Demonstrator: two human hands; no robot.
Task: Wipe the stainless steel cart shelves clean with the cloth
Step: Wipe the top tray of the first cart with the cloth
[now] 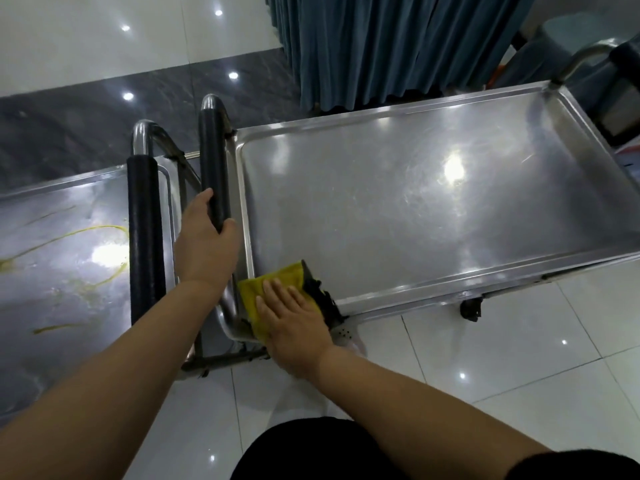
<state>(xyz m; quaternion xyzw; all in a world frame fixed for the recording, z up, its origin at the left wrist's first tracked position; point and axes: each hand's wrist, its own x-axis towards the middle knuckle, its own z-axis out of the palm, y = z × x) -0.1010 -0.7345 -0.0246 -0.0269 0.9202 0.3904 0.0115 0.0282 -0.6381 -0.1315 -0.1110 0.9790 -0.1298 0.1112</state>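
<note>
1 handle (212,157) gripped by left hand (204,247); flat right hand (292,322) half hides cloth (277,280).

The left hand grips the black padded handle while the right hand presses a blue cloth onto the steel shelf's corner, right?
No: the head view shows a yellow cloth, not blue, under the right hand; the left hand grips the black padded handle.

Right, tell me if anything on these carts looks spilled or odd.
Yellow streaks loop across the left cart's shelf, like a spilled liquid not yet wiped. The right cart's shelf, where the cloth lies, shows none.
</note>
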